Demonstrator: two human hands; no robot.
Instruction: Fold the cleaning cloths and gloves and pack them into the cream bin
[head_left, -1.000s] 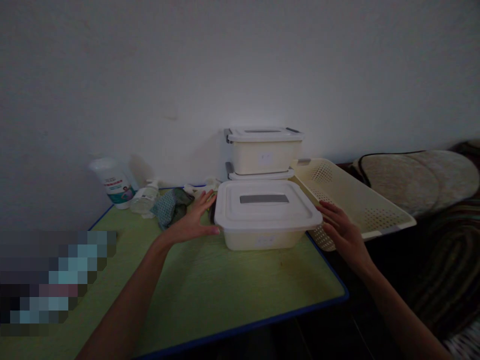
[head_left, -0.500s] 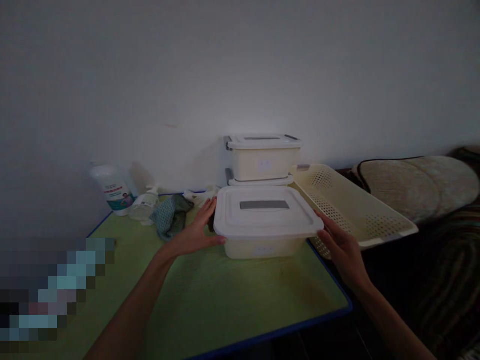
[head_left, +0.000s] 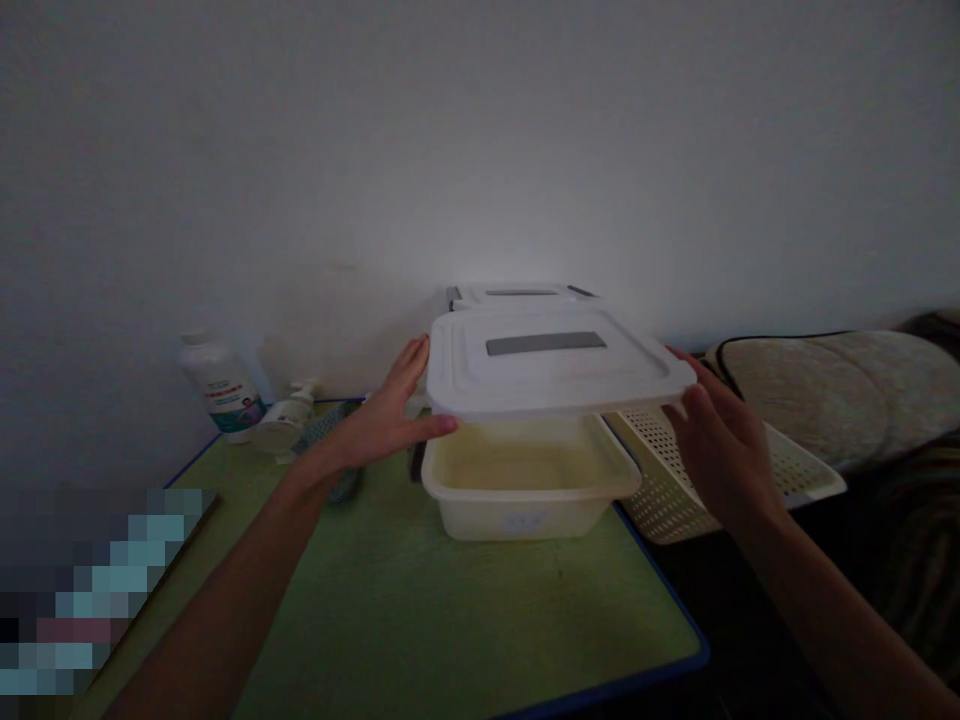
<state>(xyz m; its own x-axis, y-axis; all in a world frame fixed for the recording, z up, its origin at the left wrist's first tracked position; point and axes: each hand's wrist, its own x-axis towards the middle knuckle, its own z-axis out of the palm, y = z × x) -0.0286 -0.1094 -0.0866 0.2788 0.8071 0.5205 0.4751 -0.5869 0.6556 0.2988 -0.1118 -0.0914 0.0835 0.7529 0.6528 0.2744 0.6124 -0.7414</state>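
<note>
Both hands, left (head_left: 397,405) and right (head_left: 724,445), grip the lid (head_left: 551,360) mid-frame — long axis left to right, right end nearer. Below sits the open tub (head_left: 529,515) — no contents discernible.

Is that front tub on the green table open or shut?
Open: both hands hold the lid above the tub, and its hollow inside shows beneath.

1 white lid (head_left: 544,375) with grey strip, raised above 1 open cream box (head_left: 525,515) on table (head_left: 450,620)
</note>
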